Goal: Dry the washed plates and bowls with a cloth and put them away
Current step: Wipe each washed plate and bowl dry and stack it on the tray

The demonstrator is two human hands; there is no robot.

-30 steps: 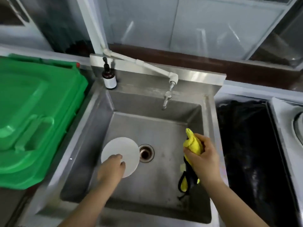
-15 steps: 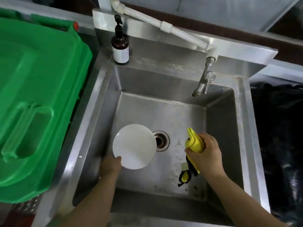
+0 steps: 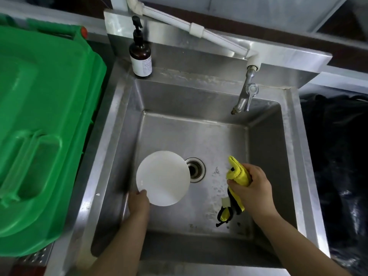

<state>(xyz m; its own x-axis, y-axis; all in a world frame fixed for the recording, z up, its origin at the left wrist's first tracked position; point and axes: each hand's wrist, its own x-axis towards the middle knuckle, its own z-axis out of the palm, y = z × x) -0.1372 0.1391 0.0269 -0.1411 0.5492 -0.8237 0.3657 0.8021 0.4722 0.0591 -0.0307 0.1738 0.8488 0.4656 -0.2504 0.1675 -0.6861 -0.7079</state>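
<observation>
A round white plate (image 3: 163, 178) is held over the floor of the steel sink (image 3: 217, 140), left of the drain. My left hand (image 3: 138, 204) grips the plate by its near left rim, thumb on top. My right hand (image 3: 253, 191) holds a bunched yellow cloth (image 3: 238, 173) with a black edge that hangs down below the fist. The cloth is to the right of the plate and does not touch it. No other plates or bowls are visible.
A large green plastic bin lid (image 3: 39, 126) fills the left side beside the sink. A brown pump bottle (image 3: 140, 54) stands on the sink's back ledge. The tap (image 3: 246, 96) hangs over the back right. Something dark and black (image 3: 338, 156) lies to the right.
My left hand has lifted the plate off the sink floor and tilted its face toward me. The camera has moved closer and lower over the sink. The right hand still holds the cloth.
</observation>
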